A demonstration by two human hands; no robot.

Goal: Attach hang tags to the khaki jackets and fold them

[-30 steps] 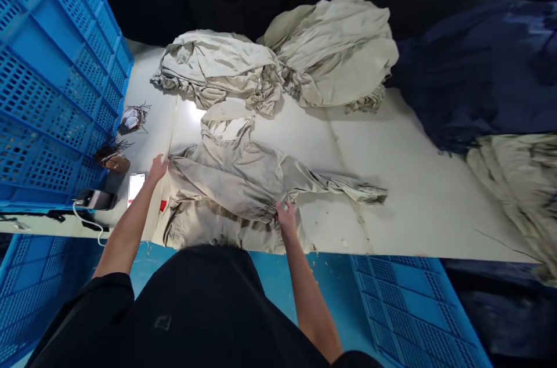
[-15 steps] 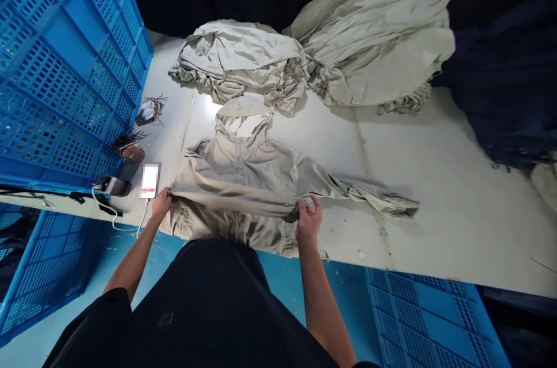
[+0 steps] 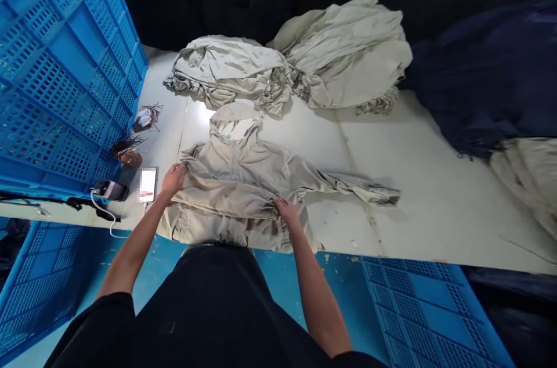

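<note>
Left grip and right grip rest palm-down.

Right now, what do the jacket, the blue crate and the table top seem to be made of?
Jacket: thin woven cloth, beige, matt; it creases finely and lies limp, perhaps cotton or a light synthetic.
Crate: moulded plastic, slightly glossy, with a regular lattice of holes.
Table top: hard smooth white sheets with seams, glaring under the light; laminate or painted board, hard to tell.

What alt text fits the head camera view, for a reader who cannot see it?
The person's left hand and right hand lie on a beige jacket laid out on a white table. A heap of beige garments lies behind it; a phone and a blue crate are at the left.
</note>
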